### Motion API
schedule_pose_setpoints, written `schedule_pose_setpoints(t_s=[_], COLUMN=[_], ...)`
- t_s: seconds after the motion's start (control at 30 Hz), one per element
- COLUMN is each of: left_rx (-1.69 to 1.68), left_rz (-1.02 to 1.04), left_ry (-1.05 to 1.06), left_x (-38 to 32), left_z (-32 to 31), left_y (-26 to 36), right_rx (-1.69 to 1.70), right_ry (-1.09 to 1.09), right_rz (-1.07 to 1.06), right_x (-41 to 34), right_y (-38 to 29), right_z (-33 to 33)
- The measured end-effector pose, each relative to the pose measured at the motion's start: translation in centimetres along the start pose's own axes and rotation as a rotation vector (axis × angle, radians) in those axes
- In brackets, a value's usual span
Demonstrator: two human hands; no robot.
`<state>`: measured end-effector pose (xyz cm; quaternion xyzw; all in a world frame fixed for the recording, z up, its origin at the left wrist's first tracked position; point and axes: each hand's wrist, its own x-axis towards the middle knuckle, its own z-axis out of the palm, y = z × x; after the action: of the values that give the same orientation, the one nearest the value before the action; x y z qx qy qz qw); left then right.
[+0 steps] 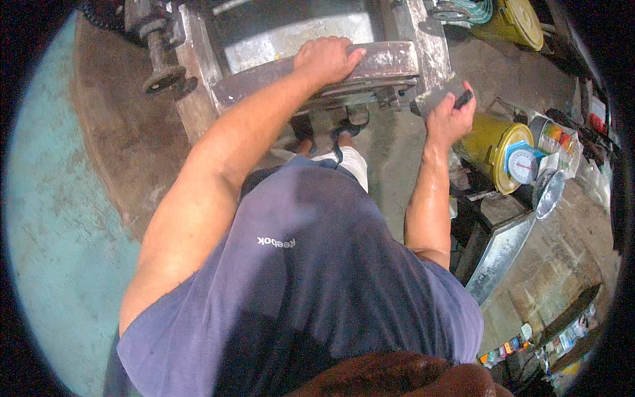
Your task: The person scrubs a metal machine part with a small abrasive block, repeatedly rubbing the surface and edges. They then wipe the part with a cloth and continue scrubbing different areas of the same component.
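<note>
My left hand (327, 62) rests over the top edge of a worn wooden board (387, 58), its fingers curled over the far side. This board spans the near side of a wooden frame with a grey metal surface (307, 37) behind it. At the frame's right corner, my right hand (451, 114) grips the dark handle (463, 99) of a flat grey blade or scraper (434, 97). The blade lies close to the frame's right wooden post (431, 44); whether they touch I cannot tell.
A round metal handwheel (164, 79) juts out at the left. Right of me stand a yellow lidded bucket (481, 144), a dial scale (522, 165), a metal bowl (549, 193) and a metal-edged wooden table (570, 248). Another yellow bucket (516, 22) is at the upper right.
</note>
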<state>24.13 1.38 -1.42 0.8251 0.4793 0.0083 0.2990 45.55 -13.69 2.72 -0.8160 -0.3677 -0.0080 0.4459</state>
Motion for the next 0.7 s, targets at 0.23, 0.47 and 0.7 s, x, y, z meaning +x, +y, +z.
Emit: schedule_pose_setpoints(t_s=[0.23,0.47,0.7], left_rx=[0.036,0.030,0.048], left_rz=[-0.002,0.161,0.277], left_ry=[-0.033,0.038,-0.024], left_x=[0.3,0.3,3.2], left_z=[0.2,0.8,1.8], left_y=[0.2,0.0,4.6], right_rx=[0.121,0.465,0.379], right_ry=[0.012,0.051,-0.208], right_rz=[0.089,0.416,0.482], right_x=[4.2,7.8,10.0], right_y=[2.5,5.0,6.2], right_z=[2.1,-2.3,-4.0])
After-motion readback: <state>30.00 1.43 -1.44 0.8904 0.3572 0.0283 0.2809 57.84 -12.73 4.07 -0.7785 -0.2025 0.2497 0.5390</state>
